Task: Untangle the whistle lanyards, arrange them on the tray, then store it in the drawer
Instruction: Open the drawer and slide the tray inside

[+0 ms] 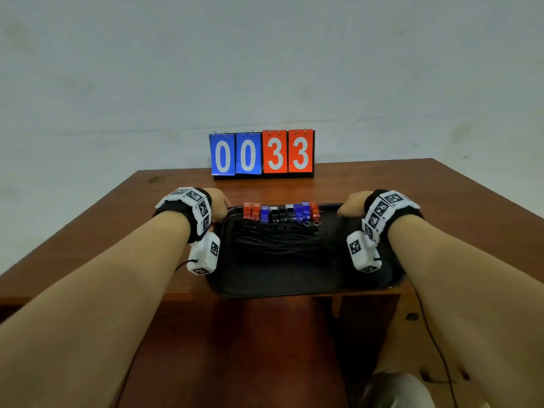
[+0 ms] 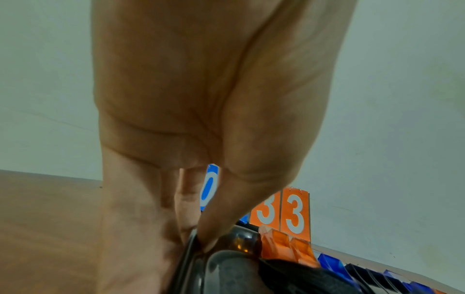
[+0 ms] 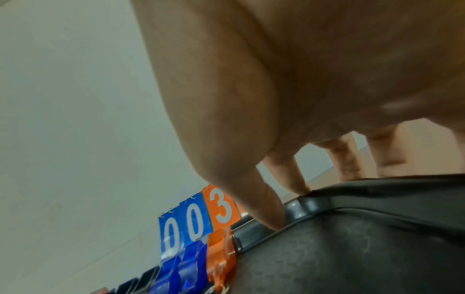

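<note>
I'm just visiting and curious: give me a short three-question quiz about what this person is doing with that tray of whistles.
1. True or false: the whistles lie in a row along the far edge of the black tray.
2. Where do the left hand and right hand hold the tray?
A. both on the near edge
B. one at each far corner
C. underneath its middle
3. Fill in: the scoreboard behind the tray reads ____.

Key
1. True; red, blue and black whistles line up there, with the black cords bunched nearer the person.
2. B; each thumb presses on the rim.
3. 0033
</note>
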`<state>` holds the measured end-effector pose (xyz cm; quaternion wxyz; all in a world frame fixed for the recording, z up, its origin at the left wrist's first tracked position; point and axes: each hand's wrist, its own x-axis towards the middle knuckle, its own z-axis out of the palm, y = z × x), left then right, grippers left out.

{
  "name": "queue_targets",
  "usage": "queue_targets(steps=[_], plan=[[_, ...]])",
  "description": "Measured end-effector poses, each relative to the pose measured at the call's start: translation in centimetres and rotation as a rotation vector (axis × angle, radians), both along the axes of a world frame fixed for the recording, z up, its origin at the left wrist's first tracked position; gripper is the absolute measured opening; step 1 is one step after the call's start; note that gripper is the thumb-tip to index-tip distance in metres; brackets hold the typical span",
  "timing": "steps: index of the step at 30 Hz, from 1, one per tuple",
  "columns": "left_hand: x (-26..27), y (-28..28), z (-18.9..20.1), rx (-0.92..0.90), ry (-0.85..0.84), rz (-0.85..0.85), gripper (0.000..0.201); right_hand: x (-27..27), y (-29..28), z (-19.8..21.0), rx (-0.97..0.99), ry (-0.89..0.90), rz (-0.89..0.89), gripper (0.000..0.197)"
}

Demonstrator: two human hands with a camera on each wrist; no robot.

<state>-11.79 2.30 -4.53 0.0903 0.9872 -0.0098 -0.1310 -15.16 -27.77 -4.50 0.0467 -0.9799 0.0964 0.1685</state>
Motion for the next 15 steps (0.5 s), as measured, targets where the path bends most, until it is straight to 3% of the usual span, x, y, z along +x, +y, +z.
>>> queue_targets(steps=[3,8,12,15], plan=[[-2.9,2.8,0.1,-0.001,-0.015,0.014,0.034,-2.1,2.5,0.1,-0.041,-0.002,0.045,0.039],[-7.4,7.1,-0.2,0.013,-0.001,0.065,0.039,-5.0,5.7,-0.5,-0.119,-0.019,0.131,0.014],[-10.5,10.1,-0.9,0.009,0.029,0.087,0.041,-7.1,8.0,-0.9,-0.207,0.019,0.203,0.023],[-12.5,12.0,-1.5,0.035,0.031,0.097,0.036,-8.7,9.6,-1.2,-0.234,0.037,0.231,0.019]])
